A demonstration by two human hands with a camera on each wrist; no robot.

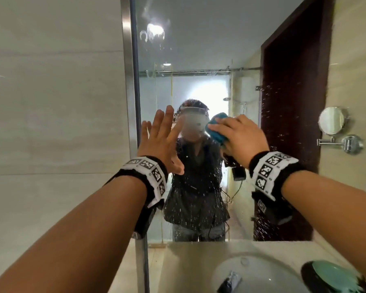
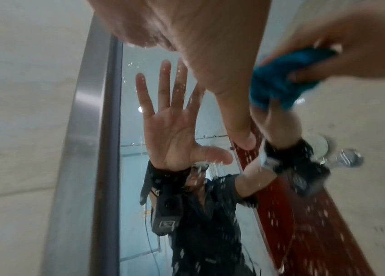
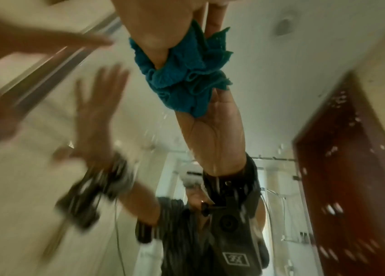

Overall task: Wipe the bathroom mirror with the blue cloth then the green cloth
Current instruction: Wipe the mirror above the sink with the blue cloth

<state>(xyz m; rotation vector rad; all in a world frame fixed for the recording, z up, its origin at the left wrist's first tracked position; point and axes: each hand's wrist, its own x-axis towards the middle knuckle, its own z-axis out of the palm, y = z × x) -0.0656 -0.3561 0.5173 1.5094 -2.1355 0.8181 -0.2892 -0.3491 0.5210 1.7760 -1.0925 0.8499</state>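
The bathroom mirror [image 1: 199, 49] is speckled with water drops and streaks. My right hand [image 1: 239, 138] grips the bunched blue cloth [image 1: 217, 132] and holds it against the glass at about face height. The wrist views show that blue cloth [image 3: 182, 74] crumpled under my curled fingers [image 2: 305, 74]. My left hand [image 1: 161, 136] is raised flat with its fingers spread, just in front of the mirror's left part; I cannot tell whether it touches the glass. The green cloth [image 1: 334, 275] lies in a dark dish on the counter at the lower right.
A steel frame [image 1: 128, 81] borders the mirror on the left, with tiled wall beyond it. Below are the white sink [image 1: 251, 269] and its chrome tap [image 1: 230, 282]. A round swing-arm mirror [image 1: 332, 120] sticks out from the right wall.
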